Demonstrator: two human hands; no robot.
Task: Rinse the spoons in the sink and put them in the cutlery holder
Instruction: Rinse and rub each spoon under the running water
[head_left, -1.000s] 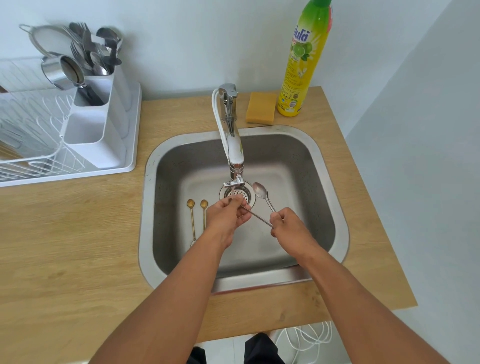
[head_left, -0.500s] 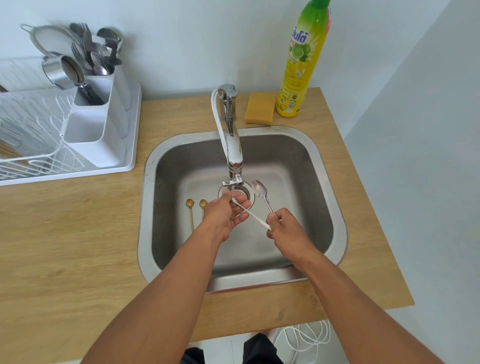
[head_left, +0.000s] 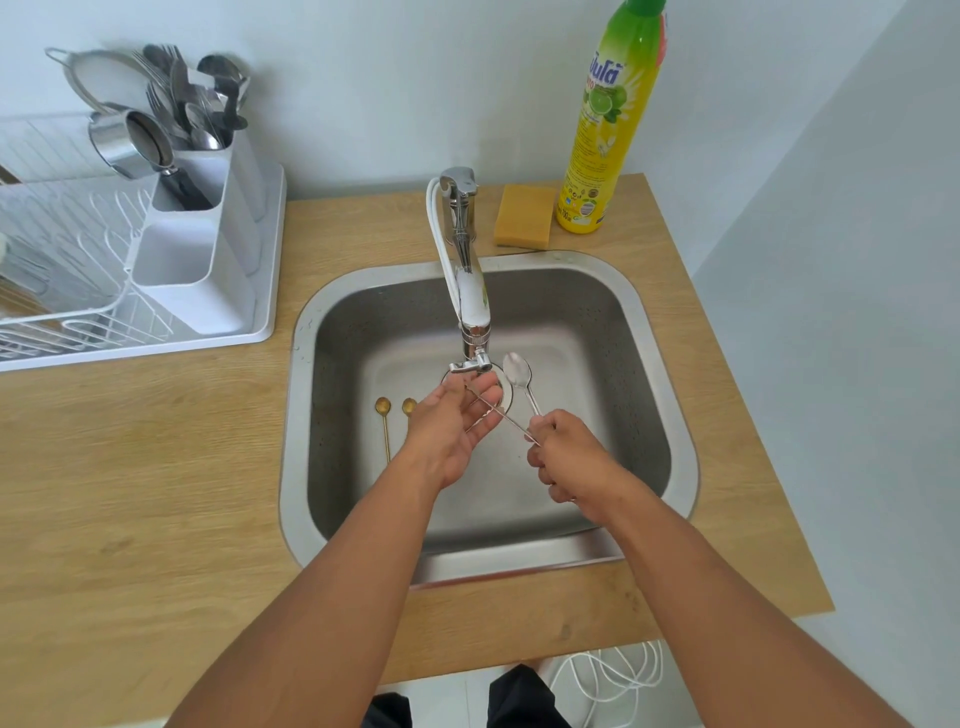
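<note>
Step in hand, judged: rinsing. Under the tap (head_left: 470, 291), the right hand (head_left: 566, 457) pinched the handles of two steel spoons (head_left: 518, 371); the left hand (head_left: 452, 423), fingers loosely spread, cupped one spoon's far end. Two gold spoons (head_left: 383, 410) lay left of the tap on the sink (head_left: 670, 395) floor. Next, probably: carry the rinsed pair to the cutlery holder (head_left: 208, 249), far left of the tap.

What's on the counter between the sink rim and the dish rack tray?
Nothing: the head view shows only bare wooden counter between the sink rim and the white dish rack tray.
</note>
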